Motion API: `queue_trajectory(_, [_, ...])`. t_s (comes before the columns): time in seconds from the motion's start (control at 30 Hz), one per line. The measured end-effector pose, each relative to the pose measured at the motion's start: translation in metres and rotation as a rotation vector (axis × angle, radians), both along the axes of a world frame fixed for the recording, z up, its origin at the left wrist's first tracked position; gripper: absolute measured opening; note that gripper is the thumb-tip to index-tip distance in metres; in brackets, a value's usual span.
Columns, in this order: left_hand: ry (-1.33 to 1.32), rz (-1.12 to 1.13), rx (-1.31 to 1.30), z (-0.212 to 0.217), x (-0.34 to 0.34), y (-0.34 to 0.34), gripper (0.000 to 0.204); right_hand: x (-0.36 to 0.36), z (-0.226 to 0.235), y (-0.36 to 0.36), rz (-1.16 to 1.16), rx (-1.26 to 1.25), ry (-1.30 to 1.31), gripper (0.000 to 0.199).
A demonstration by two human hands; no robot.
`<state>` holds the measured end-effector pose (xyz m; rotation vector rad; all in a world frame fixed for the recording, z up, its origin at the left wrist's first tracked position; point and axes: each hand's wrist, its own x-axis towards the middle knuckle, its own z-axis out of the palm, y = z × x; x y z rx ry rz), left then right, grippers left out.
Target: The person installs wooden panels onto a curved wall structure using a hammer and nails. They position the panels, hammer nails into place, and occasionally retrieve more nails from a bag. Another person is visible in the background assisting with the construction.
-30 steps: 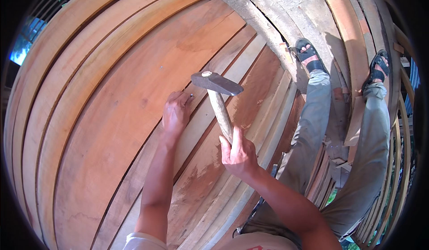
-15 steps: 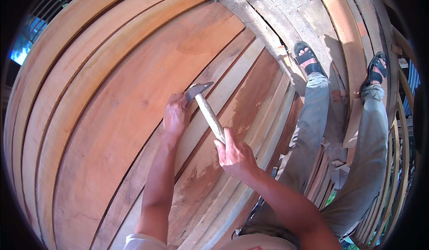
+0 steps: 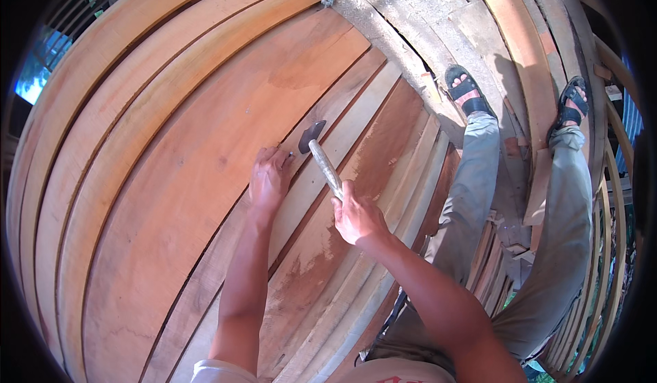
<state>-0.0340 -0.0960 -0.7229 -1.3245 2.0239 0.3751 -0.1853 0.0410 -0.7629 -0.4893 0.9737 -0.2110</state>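
My right hand (image 3: pixel 359 217) is wrapped round the pale handle of a hammer (image 3: pixel 326 167). Its dark metal head is lifted a little to the right of my left hand (image 3: pixel 269 177). The fingers of my left hand are pinched together at a dark seam between two planks. A tiny light tip shows beside the fingertips, but what they hold is too small to make out. Under both hands lies a curved wall of wooden planks (image 3: pixel 198 157), reddish brown, with narrow gaps between them.
Thick curved timbers (image 3: pixel 109 136) run along the left. At upper right, my sandalled feet stand on worn boards (image 3: pixel 404 20). Loose wood strips (image 3: pixel 489 260) lie between my legs, and curved slats (image 3: pixel 602 253) rise at the far right.
The hammer head has swung away from my left hand, to the right, and my right hand has shifted slightly with it. My left hand stays at the seam.
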Motion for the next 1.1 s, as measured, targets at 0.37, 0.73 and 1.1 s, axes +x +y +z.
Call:
queue_trajectory(0.37, [-0.416,-0.32,0.395,0.141,-0.024,0.005,0.05,0.001,-0.007,0.007,-0.059,-0.06,-0.014,0.027])
queue_trajectory(0.73, [-0.385,-0.309,0.418,0.143,-0.021,0.005,0.051,-0.042,0.02,-0.002,-0.808,-0.243,0.272,0.032])
queue_trajectory(1.1, [-0.329,-0.344,0.395,0.141,-0.021,0.003,0.049,-0.073,0.02,-0.001,-0.811,-0.274,0.235,0.038])
